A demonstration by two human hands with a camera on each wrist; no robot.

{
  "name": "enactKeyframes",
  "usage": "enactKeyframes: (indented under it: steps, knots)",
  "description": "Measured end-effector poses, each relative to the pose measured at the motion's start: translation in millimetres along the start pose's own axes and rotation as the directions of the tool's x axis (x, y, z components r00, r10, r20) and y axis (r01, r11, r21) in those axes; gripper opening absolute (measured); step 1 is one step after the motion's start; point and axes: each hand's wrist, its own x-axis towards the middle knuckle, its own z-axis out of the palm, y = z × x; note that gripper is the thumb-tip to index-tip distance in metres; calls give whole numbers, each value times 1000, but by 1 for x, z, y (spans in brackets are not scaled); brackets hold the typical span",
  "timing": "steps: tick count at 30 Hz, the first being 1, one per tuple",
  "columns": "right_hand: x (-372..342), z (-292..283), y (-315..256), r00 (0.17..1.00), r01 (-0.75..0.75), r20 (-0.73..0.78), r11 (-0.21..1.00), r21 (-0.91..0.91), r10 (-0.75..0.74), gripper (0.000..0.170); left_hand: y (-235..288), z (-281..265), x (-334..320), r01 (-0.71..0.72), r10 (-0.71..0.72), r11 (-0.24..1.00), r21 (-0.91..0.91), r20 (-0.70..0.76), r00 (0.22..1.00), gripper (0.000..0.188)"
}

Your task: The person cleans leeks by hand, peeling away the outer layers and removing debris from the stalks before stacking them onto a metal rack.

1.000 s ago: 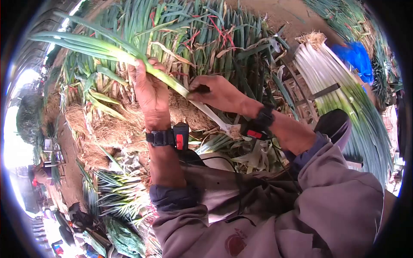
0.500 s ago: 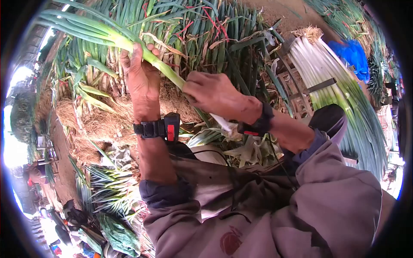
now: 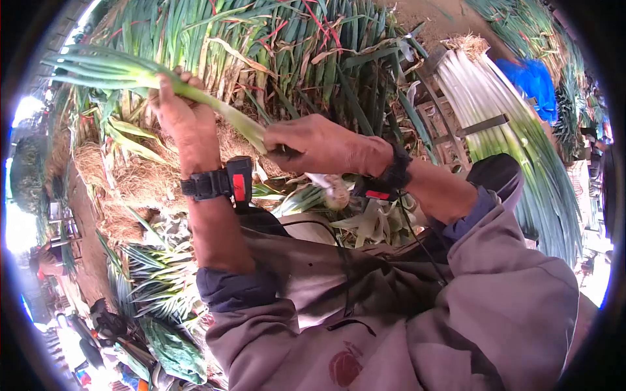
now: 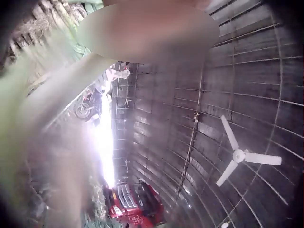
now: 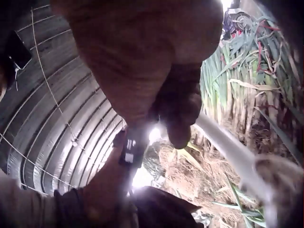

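Observation:
In the head view a single green onion stalk slants across the middle, its leaves to the upper left and its root end at the lower right. My left hand grips it just below the leaves. Lower on the stalk, my right hand has its fingers curled round it. The right wrist view shows the right hand dark and close, with the white lower stalk running out beside it. The left wrist view is blurred, with part of the stalk at the left.
Upright onion bundles with red ties stand behind the hands, roots facing me. A cleaned bundle lies on a rack at the right, near a blue bag. Loose leaves and a green sack lie at lower left.
Both hands and the stalk have moved left in the head view. My right hand has closed more fully round the stalk, and the leaves hang at a flatter angle.

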Motion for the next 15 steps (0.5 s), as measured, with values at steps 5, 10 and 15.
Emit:
enactKeyframes:
  steps: [5,10,15]
  knots:
    - [-121,32,5,856,-474,251,880,34,452,20,38,-35,23,-189,190,977,93,7,982,31]
    - [-134,19,10,637,-702,384,709,-69,668,26,37,-9,0,-131,175,973,190,-239,955,30]
    - [-78,-19,-21,813,-582,166,776,243,558,37,63,-46,15,-94,105,992,88,-128,986,19]
